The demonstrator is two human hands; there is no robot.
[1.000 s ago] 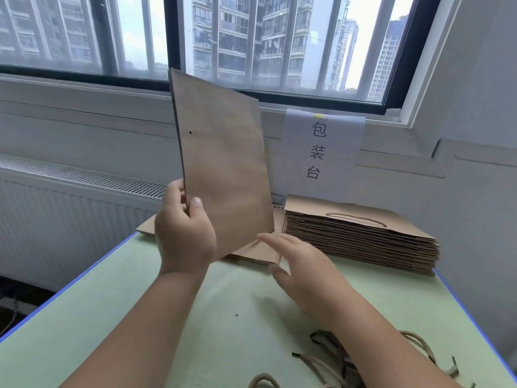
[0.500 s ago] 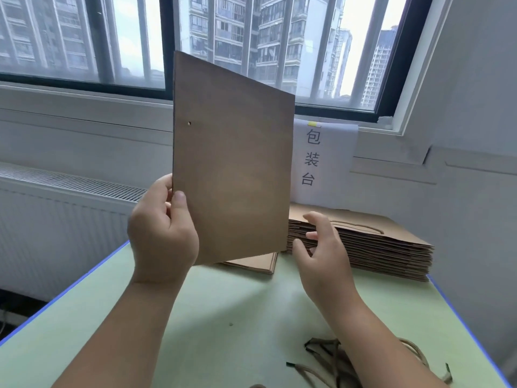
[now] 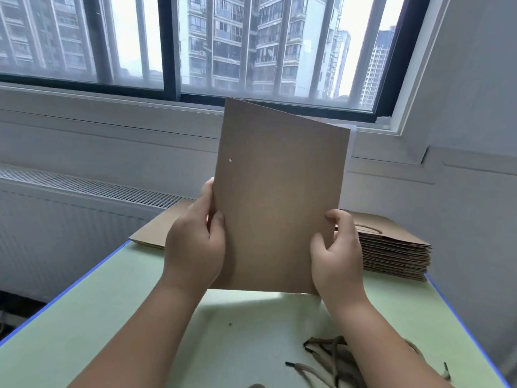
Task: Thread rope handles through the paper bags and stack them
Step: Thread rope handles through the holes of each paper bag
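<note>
We hold a flat brown kraft paper bag (image 3: 279, 208) upright in the air above the pale green tabletop (image 3: 134, 317), its broad face turned toward us and its lower edge clear of the surface. Our left hand (image 3: 193, 245) grips the bag's left edge, the thumb pressed on the near face and the other fingers (image 3: 207, 191) wrapped behind. Our right hand (image 3: 338, 256) grips the lower right edge in the same way, with its fingers (image 3: 335, 215) curled round the paper. A small punched hole (image 3: 230, 160) shows near the bag's left edge, above our left hand.

Behind the bag to the right, a stack of flat brown paper bags (image 3: 397, 253) lies on the tabletop, with a rope loop (image 3: 366, 228) showing on the top one. To the left, more flat brown sheets (image 3: 159, 228) lie at the far edge. Near our right forearm, a loose tangle of beige rope handles with dark tips (image 3: 327, 357) lies on the tabletop. Beyond, a wide black-framed window (image 3: 173, 51) faces tall apartment blocks.
</note>
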